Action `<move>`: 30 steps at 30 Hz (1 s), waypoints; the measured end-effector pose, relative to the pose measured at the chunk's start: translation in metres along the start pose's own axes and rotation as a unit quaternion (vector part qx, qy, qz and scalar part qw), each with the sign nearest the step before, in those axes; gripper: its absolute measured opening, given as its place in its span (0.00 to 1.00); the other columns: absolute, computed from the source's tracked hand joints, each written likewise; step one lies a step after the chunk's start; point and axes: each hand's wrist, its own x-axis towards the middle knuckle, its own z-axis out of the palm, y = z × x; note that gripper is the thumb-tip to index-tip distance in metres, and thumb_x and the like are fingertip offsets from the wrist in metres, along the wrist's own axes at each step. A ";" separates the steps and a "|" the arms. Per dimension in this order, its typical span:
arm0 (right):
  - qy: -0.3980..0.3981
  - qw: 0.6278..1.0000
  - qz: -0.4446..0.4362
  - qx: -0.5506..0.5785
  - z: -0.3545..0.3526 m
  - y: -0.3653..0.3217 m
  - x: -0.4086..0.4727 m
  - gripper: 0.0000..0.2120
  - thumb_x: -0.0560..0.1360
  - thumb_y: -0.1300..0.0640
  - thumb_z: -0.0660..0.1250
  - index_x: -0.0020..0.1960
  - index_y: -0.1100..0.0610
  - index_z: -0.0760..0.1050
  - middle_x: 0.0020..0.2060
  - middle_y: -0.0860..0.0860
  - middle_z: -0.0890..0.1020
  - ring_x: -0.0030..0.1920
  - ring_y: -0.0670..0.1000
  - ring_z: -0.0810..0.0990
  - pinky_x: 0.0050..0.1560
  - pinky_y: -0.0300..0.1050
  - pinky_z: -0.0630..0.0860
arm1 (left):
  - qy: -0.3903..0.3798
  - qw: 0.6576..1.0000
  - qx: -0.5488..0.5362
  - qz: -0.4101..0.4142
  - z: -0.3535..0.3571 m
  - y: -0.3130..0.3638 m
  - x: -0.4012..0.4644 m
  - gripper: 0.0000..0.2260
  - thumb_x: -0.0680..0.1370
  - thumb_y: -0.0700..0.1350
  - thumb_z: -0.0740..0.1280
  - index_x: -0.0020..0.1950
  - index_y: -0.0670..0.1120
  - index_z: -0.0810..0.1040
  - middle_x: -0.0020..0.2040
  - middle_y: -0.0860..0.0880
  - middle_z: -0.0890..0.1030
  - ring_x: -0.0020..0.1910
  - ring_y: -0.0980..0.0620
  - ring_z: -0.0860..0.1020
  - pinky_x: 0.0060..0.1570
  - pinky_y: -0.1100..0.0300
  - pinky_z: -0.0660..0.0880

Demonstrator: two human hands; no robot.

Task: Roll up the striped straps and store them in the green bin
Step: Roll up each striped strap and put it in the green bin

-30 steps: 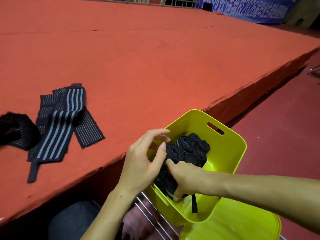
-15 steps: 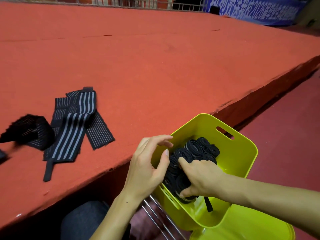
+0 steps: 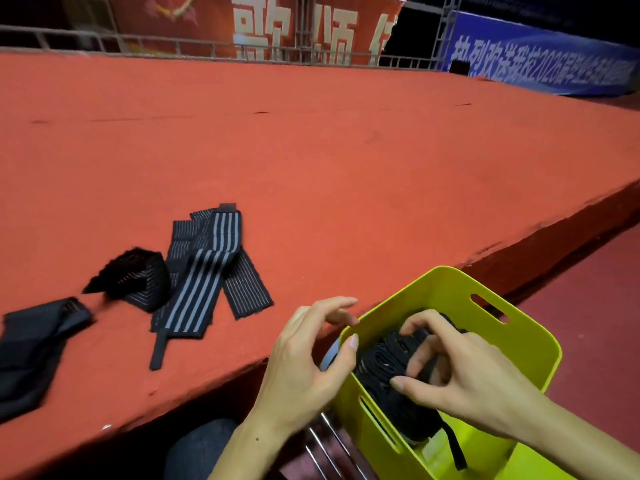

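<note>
The green bin (image 3: 519, 327) stands tilted below the stage edge at lower right. Several black rolled straps (image 3: 377, 365) are packed inside it, and one loose strap tail (image 3: 453, 445) hangs down its inner wall. My right hand (image 3: 467, 382) lies over the rolls with bent, spread fingers touching their tops. My left hand (image 3: 304, 368) is at the bin's near left corner, with its thumb against the rim and its fingers loosely curled above. A few flat striped straps (image 3: 204, 282) lie overlapped on the red stage.
A crumpled black strap (image 3: 135, 278) and a dark folded strap pile (image 3: 31, 344) lie left of the flat ones. The red carpeted stage (image 3: 346, 168) drops off at its front edge. Metal bars (image 3: 325, 445) and another green piece (image 3: 519, 469) sit under the bin. Railing and banners stand behind.
My right hand has risen from pushing a roll down at the bin's near side and now lies spread on top of the rolls. My left hand stays at the rim. The view tilted up.
</note>
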 end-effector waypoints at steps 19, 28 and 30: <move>-0.094 0.951 -0.290 0.045 0.113 -0.267 0.175 0.18 0.78 0.38 0.73 0.61 0.39 0.69 0.46 0.36 0.85 0.40 0.45 0.83 0.44 0.47 0.79 | 0.253 0.948 0.119 -0.154 -0.299 -0.057 -0.094 0.22 0.79 0.40 0.76 0.70 0.55 0.77 0.55 0.55 0.87 0.57 0.51 0.86 0.60 0.55 0.79; -0.148 0.934 -0.320 0.053 0.190 -0.344 0.225 0.17 0.78 0.38 0.72 0.62 0.37 0.68 0.48 0.36 0.84 0.40 0.45 0.84 0.47 0.48 0.79 | 0.308 0.904 0.176 -0.240 -0.390 -0.098 -0.146 0.25 0.76 0.42 0.79 0.68 0.60 0.76 0.54 0.56 0.87 0.52 0.51 0.85 0.49 0.61 0.79; -0.158 0.933 -0.320 0.052 0.206 -0.351 0.234 0.17 0.79 0.37 0.71 0.63 0.38 0.69 0.47 0.36 0.84 0.40 0.44 0.84 0.48 0.49 0.80 | 0.285 0.901 0.192 -0.264 -0.399 -0.109 -0.147 0.27 0.75 0.46 0.79 0.69 0.65 0.74 0.56 0.59 0.86 0.53 0.54 0.85 0.49 0.59 0.80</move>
